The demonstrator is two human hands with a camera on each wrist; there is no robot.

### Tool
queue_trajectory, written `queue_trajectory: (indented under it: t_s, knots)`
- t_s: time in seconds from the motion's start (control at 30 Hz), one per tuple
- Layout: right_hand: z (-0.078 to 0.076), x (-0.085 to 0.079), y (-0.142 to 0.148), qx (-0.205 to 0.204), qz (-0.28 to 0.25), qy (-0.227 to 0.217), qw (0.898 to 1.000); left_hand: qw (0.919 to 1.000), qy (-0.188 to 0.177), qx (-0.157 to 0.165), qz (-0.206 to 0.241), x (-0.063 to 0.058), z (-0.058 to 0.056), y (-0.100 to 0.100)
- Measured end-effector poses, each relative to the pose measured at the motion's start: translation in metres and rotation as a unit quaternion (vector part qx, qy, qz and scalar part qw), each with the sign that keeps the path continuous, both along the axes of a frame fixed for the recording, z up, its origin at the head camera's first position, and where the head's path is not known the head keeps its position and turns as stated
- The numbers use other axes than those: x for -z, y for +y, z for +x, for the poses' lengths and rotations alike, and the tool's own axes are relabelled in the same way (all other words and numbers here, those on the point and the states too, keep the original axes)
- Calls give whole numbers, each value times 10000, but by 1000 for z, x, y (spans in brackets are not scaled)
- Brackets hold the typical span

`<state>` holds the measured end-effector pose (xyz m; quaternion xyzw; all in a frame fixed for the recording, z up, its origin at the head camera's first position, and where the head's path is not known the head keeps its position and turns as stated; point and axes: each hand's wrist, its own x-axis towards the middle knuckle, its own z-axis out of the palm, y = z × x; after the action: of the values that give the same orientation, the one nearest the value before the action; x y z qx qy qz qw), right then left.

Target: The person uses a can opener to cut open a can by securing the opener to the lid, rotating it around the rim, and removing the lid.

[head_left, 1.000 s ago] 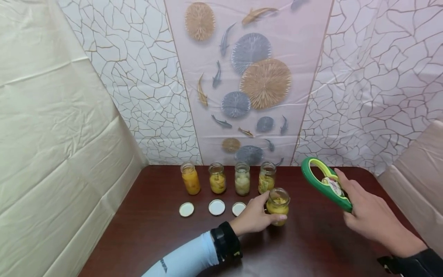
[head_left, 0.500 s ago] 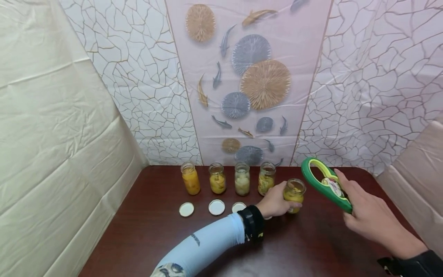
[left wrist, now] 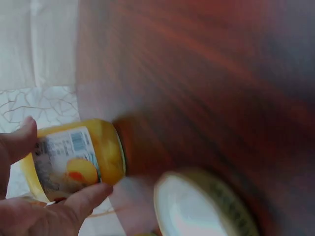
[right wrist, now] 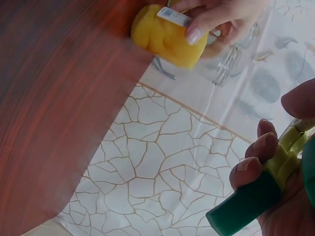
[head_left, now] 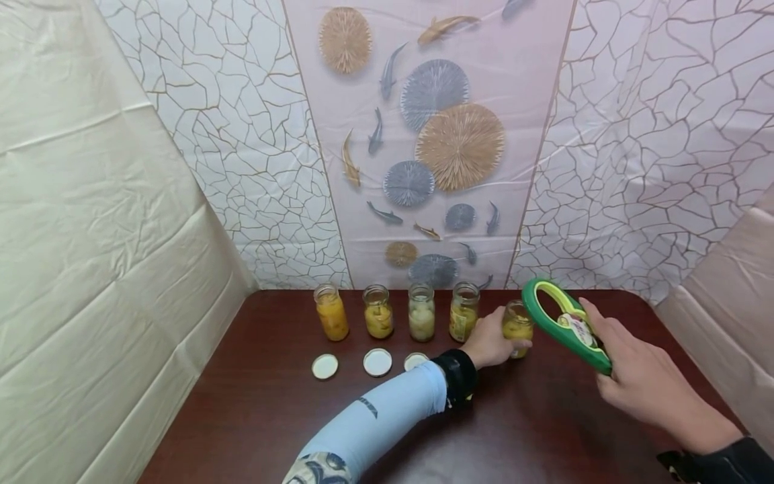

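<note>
My left hand grips an open glass jar of yellow fruit around its side, at the right end of a row of jars. In the left wrist view the thumb and fingers span the labelled jar, and an upturned lid lies close by. The right wrist view shows yellow chunks through the jar's glass. Raised to the right, my right hand holds a green jar opener with a light-green inner edge. Its loop overlaps the jar's right side in the head view.
Several open jars stand in a row at the table's back: orange, yellow, pale and labelled yellow. White lids lie before them on the dark red table. Patterned cloth hangs behind.
My left hand has carried the jar right and toward the back, to the end of the jar row. The right hand with the jar opener has stayed nearly still.
</note>
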<state>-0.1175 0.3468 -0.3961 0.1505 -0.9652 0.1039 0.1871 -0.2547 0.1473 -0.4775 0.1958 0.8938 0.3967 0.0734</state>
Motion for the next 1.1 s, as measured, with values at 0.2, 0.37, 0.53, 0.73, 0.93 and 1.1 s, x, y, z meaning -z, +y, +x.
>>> queue_trajectory:
  t_s: [0.2,0.37,0.53,0.73,0.93,1.1]
  knots:
    - [-1,0,-6,-50,-9,-97,9999,9995,213,126,-214,5,-13,2]
    - [-2,1,-10,-86,11,-208,9997,9999,64,115,-112,6,-17,5]
    - [-2,0,-11,-60,17,-131,9999,9999,-43,107,-27,4,-15,5]
    - [-2,0,-8,-24,36,-162,9999,9997,-212,7,78,1,-12,4]
    - [-3,0,-4,57,33,-296,9995,9991,-404,-106,8,1,-10,2]
    - [0,6,-1,9,66,-202,9998,9980,-623,43,-60,-3,17,-13]
